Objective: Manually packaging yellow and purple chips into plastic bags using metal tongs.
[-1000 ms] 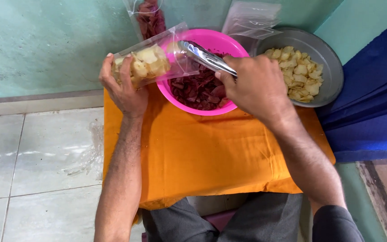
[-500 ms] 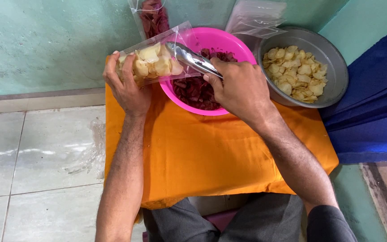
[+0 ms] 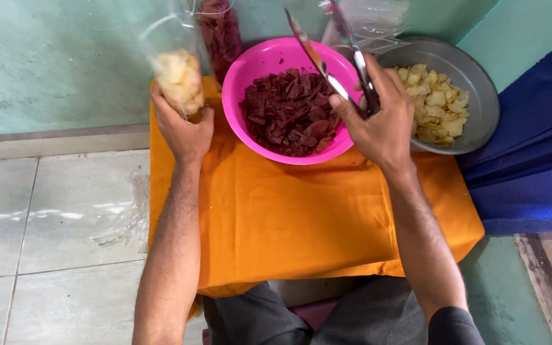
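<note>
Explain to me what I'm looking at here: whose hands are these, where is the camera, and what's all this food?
There is no machine here. The picture comes from a camera worn on a person's head, looking down at their own two bare hands. They sit at a small surface covered with an orange cloth.

The left hand holds up a clear plastic bag partly filled with pale yellow chips. The right hand grips metal tongs, their arms spread and pointing up and away, with nothing between them that I can see.

On the cloth stands a pink bowl of dark red chips. Beside it, on the right, is a grey metal pan of pale yellow chips. Behind the bowl another clear bag of dark red chips leans at the green wall, and some empty clear bags lie near the pan.
</note>
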